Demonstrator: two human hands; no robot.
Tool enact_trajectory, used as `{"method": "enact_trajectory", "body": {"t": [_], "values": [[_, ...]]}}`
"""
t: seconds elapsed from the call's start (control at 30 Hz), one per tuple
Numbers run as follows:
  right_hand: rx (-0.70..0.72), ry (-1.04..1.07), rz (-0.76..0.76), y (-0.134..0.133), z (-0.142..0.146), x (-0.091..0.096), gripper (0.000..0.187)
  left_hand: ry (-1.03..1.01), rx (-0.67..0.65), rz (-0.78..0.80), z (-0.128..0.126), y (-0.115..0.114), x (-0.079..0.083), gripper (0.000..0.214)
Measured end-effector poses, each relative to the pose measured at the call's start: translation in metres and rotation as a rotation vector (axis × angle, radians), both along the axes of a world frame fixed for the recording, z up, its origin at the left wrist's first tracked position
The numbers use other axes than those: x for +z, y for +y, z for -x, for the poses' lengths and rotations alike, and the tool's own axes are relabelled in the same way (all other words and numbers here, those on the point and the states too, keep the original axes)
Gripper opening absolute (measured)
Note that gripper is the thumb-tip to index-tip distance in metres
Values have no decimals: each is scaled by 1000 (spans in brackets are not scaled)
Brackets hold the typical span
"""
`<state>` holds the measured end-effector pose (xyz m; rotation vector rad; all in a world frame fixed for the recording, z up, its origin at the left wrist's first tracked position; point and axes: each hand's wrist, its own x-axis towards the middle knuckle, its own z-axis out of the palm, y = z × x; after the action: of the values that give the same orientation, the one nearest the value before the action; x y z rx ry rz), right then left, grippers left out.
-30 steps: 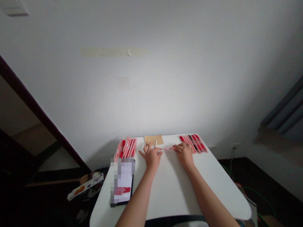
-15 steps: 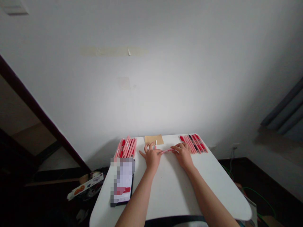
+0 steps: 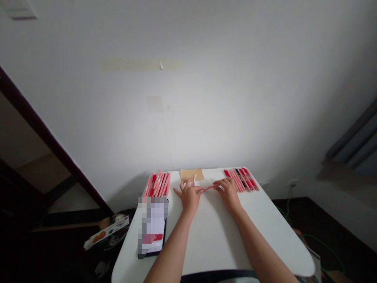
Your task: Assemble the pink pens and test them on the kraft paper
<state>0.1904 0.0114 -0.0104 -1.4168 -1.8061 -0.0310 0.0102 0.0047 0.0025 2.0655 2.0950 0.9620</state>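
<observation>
A slim pink pen [image 3: 208, 188] lies across the space between my hands, just above or on the white table [image 3: 212, 228]; I cannot tell which. My left hand [image 3: 189, 196] pinches its left end between thumb and finger, the other fingers spread. Thumb and fingertips of my right hand [image 3: 229, 193] close on the right end. Beside the left fingers shows a small stick with a white tip [image 3: 194, 178], pink lower down and partly hidden by the hand. Close to the right hand is a row of pink, red and black pens [image 3: 242, 180].
At the back left lies a pile of pink and red pens [image 3: 159, 184]. A phone [image 3: 154, 228], its screen partly blurred, is in front of it. Brown paper [image 3: 192, 173] rests at the rear edge, near the wall [image 3: 206, 118].
The pen seems to have turned slightly between my fingers: a pale patch on it no longer shows, and its side looks plain pink. Both hands stay almost where they were.
</observation>
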Motion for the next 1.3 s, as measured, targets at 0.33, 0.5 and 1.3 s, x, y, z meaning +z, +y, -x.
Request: {"method": "enact_trajectory", "body": {"t": [0.33,0.5,1.3], "values": [[9,11,-27,4,-2,-5,27,-7,5,17,-1,0,2,14],[-8,12,-6,5,-2,-8,19,-14,2,23,-1,-1,2,12],[-123,129,-4,6,-6,-11,24,-22,87,-58,-4,-2,6,7]]}}
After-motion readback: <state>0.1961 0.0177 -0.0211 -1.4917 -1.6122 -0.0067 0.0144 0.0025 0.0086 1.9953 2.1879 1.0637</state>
